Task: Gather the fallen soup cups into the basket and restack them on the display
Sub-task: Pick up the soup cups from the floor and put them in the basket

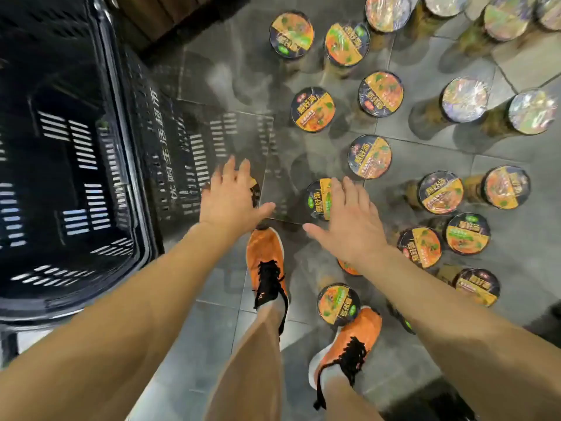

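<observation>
Floor tiles [425,153] hold soup cups [312,109]; left hand [229,202] and right hand [353,226] hover, fingers [349,189] wide.

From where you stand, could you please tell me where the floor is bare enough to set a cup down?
Bare tile lies between the basket and the left shoe, and beyond the left hand between basket and soup cups. Right of the right hand it is crowded.

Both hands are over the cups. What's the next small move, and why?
Probably lower the right hand onto the cup under its fingers and close round it. It and the left hand are open and hold nothing, that cup stands nearest, and the basket shows no cups.
</observation>
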The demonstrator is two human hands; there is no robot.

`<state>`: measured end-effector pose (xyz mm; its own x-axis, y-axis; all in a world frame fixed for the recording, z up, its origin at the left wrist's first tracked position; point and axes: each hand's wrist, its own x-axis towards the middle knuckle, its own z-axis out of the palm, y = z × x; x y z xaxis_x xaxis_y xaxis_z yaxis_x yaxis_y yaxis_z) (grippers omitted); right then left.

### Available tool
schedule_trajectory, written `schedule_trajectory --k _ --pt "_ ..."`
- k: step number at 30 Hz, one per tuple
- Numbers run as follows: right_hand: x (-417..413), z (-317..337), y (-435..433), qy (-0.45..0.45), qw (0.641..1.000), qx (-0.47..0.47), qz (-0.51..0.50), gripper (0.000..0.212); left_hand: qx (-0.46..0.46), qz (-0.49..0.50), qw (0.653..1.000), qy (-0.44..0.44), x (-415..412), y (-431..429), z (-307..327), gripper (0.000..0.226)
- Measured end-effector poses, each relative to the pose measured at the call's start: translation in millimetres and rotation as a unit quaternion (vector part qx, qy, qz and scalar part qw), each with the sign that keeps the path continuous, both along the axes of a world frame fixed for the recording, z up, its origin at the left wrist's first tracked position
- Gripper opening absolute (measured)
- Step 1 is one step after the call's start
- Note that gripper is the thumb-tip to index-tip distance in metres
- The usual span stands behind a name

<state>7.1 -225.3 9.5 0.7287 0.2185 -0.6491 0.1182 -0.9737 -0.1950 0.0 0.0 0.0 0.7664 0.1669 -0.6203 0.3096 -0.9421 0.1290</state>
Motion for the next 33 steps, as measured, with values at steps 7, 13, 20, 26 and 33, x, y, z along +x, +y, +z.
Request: schedule_trajectory --k 7,13,20,26,33 --pt "7.6 -101.6 10.9 -0.027 0.998 -0.055 0.022 0.115 0.023 0.072 0.995 0.068 7.9 15.3 -106.4 0.12" --pt "7.0 -151.2 13.0 -0.028 0.995 -0.09 0.033 0.126 0.022 0.136 0.989 0.053 -4.9 15.8 -156.6 0.134" --pt "9.6 -169.3 12.6 -0.066 0.992 -0.096 0.037 0.119 0.056 0.155 0.986 0.018 -7.2 7.2 -173.4 0.125" --pt "14.6 -141.0 8.7 -0.085 0.992 -0.087 0.033 0.118 0.026 0.173 0.984 0.019 -5.3 -0.6 -147.7 0.123" --pt "23.5 -32.5 1.7 -0.111 0.991 -0.069 0.041 0.114 0.0 0.145 0.989 -0.016 -5.8 -23.5 -36.9 0.12"
